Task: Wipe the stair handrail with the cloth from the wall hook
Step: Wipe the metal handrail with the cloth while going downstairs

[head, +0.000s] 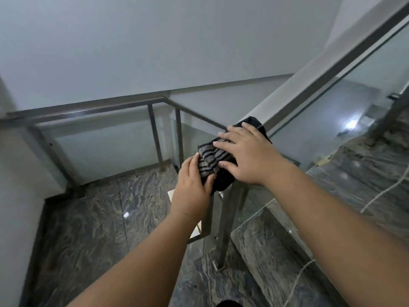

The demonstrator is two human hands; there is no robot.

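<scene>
1. Two hands are on the job at the corner post of the stair handrail point(199, 117), where the landing rail meets the rising flight.
2. Far left: the landing run of the rail crosses the view roughly level above glass panels point(106, 149). Whether it has been wiped cannot be told.
3. Left hand point(192, 191): fingers curled around the near, lower end of the cloth point(210, 160), gripping it against the post top.
4. Centre: the cloth, striped grey and black, is off its wall hook and draped over the rail at the corner. Its long axis runs from lower left to upper right, following the rail toward the ascending flight; the dark far end points up the slope.
5. Right hand point(245, 158): laid flat and open, fingers spread, pressing the cloth down on the rail, not clenched.
6. Right: the sloping rail climbs to the upper right corner, beside marble steps point(358, 165).
7. Judgement: fetching is done and wiping is under way at the corner; the rising run appears left to do.
</scene>
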